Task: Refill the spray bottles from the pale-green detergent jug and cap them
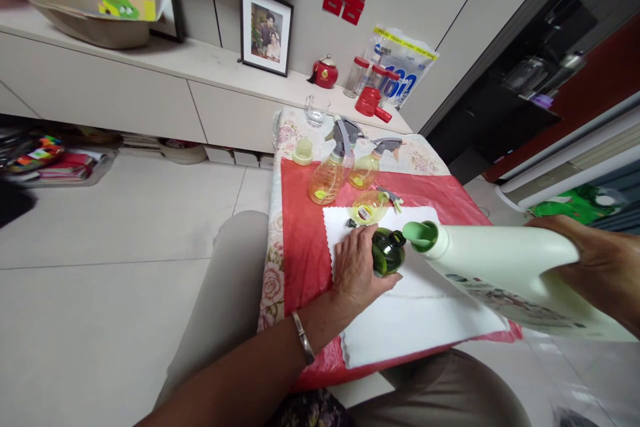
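Observation:
My left hand (357, 265) is wrapped round a small dark green bottle (388, 255), whose uncapped neck leans to the right. In my right hand (600, 260) is the handle of a large pale green detergent jug (500, 260), tipped on its side. The jug's green pouring spout (420, 235) is right beside the bottle's mouth; I cannot make out any liquid between them. Just past my left hand lies a small black cap (351, 223). A yellow bottle (369, 207) with a label lies on the white cloth (415, 317), near a loose spray head (393, 199).
Yellowish spray bottles (327, 180) stand behind, beside a pale green cap (303, 152) and a glass cup (316, 111). Red plastic (305, 247) covers part of the table. A cabinet ledge (210, 57) beyond holds a red pot (325, 73), jars (356, 77) and a red scoop (369, 101).

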The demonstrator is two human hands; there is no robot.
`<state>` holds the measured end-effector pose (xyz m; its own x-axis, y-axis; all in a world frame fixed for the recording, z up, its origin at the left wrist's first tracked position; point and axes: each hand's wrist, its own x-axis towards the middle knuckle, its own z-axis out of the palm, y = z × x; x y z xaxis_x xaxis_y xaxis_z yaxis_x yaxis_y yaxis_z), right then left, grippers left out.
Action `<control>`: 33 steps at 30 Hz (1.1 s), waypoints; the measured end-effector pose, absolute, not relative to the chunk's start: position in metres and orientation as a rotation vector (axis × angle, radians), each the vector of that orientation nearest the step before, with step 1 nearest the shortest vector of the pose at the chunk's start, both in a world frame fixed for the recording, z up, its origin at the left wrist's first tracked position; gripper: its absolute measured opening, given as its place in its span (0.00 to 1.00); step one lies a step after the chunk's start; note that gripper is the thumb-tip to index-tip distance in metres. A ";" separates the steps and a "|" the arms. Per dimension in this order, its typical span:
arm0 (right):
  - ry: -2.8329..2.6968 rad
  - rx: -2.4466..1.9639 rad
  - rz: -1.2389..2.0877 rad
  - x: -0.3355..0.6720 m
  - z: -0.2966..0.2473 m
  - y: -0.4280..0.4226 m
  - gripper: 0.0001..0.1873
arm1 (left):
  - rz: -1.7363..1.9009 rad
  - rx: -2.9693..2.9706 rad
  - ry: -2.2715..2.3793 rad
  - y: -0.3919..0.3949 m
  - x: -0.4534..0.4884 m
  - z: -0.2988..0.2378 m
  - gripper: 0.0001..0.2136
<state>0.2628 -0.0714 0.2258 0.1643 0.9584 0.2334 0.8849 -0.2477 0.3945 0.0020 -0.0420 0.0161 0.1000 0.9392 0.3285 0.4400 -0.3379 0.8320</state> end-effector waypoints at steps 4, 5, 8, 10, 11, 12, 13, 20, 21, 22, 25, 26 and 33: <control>1.695 2.287 0.648 0.268 0.224 -0.074 0.26 | 1.186 1.835 1.349 -0.042 0.002 0.017 0.43; 1.679 2.286 0.642 0.269 0.223 -0.074 0.27 | 1.185 1.834 1.349 -0.043 0.002 0.017 0.43; 1.666 2.277 0.631 0.269 0.222 -0.074 0.26 | 1.178 1.836 1.347 -0.043 0.002 0.017 0.43; 1.652 2.268 0.642 0.267 0.222 -0.073 0.25 | 1.177 1.837 1.346 -0.043 0.002 0.017 0.43; 1.649 2.266 0.651 0.266 0.222 -0.073 0.25 | 1.178 1.836 1.345 -0.042 0.002 0.018 0.43; 1.650 2.264 0.651 0.266 0.222 -0.072 0.25 | 1.178 1.834 1.345 -0.042 0.002 0.018 0.43; 1.658 2.260 0.652 0.265 0.223 -0.072 0.25 | 1.177 1.832 1.345 -0.042 0.002 0.018 0.43; 1.711 2.200 0.710 0.265 0.226 -0.073 0.26 | 1.176 1.828 1.339 -0.043 0.002 0.017 0.43; 1.720 2.198 0.698 0.264 0.226 -0.073 0.25 | 1.176 1.828 1.342 -0.043 0.002 0.017 0.43; 1.729 2.200 0.685 0.263 0.226 -0.073 0.25 | 1.176 1.829 1.344 -0.043 0.002 0.017 0.43; 1.728 2.225 0.663 0.262 0.227 -0.073 0.24 | 1.171 1.827 1.347 -0.043 0.002 0.019 0.43; 1.718 2.231 0.663 0.263 0.228 -0.073 0.24 | 1.167 1.827 1.349 -0.043 0.002 0.019 0.43; 1.698 2.200 0.681 0.267 0.227 -0.076 0.25 | 1.164 1.835 1.344 -0.043 0.001 0.018 0.44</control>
